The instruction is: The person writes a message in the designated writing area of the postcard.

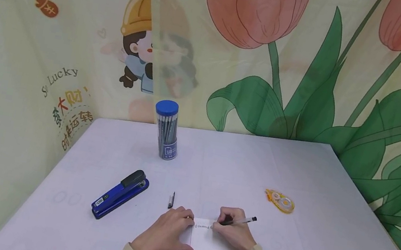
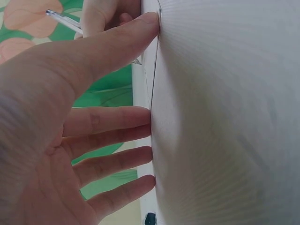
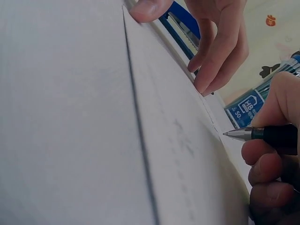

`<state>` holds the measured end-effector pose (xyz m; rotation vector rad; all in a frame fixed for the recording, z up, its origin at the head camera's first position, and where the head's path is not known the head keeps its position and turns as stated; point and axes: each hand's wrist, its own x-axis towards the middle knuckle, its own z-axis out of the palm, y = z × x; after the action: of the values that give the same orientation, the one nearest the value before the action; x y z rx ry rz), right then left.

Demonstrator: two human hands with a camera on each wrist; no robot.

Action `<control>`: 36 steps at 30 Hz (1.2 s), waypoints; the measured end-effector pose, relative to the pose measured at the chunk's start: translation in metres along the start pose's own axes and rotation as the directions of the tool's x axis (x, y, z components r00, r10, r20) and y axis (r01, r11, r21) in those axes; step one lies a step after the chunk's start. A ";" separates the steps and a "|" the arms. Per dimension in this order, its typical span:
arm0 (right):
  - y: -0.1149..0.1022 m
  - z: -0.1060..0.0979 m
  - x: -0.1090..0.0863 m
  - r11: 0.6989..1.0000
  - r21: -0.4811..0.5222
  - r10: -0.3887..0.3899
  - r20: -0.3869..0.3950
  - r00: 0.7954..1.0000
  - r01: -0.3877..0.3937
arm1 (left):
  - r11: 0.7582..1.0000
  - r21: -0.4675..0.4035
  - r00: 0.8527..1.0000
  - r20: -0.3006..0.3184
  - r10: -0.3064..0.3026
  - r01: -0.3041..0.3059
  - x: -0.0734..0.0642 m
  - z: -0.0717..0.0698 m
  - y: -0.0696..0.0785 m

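Observation:
A small white sheet of paper lies on the table, with a line of handwriting near its far edge and a small mark lower down. My right hand grips a pen with a black grip and clear barrel, its metal tip bare and close to the paper. My left hand rests at the paper's left edge, thumb on the near corner and fingertips at the far corner. In the left wrist view the fingers are straight and spread. A pen cap lies just beyond my left hand.
To the left lies a blue stapler. A blue-lidded tub of pencils stands near the back edge. A yellow correction tape lies to the right on the white-covered table. A printed curtain hangs behind.

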<state>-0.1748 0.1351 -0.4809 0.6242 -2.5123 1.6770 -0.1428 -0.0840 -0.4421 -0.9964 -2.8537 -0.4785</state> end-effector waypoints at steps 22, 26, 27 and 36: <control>0.001 0.001 0.001 0.999 0.011 -0.042 -0.022 0.999 0.043 | 1.000 0.001 1.000 0.013 -0.010 0.010 0.001 -0.001 0.001; 0.005 0.001 0.000 0.999 -0.004 -0.040 -0.015 0.999 0.039 | 1.000 -0.002 1.000 0.020 -0.017 0.018 0.001 -0.001 0.001; 0.005 0.001 0.000 0.999 -0.008 -0.037 -0.013 0.999 0.037 | 1.000 -0.003 1.000 0.020 -0.018 0.018 0.001 -0.001 0.001; 0.001 0.001 -0.001 1.000 -0.021 -0.020 0.002 1.000 0.020 | 1.000 -0.002 1.000 0.015 -0.012 0.012 0.001 -0.001 0.001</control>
<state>-0.1742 0.1346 -0.4830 0.6468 -2.5135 1.6415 -0.1432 -0.0831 -0.4409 -0.9876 -2.8748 -0.4770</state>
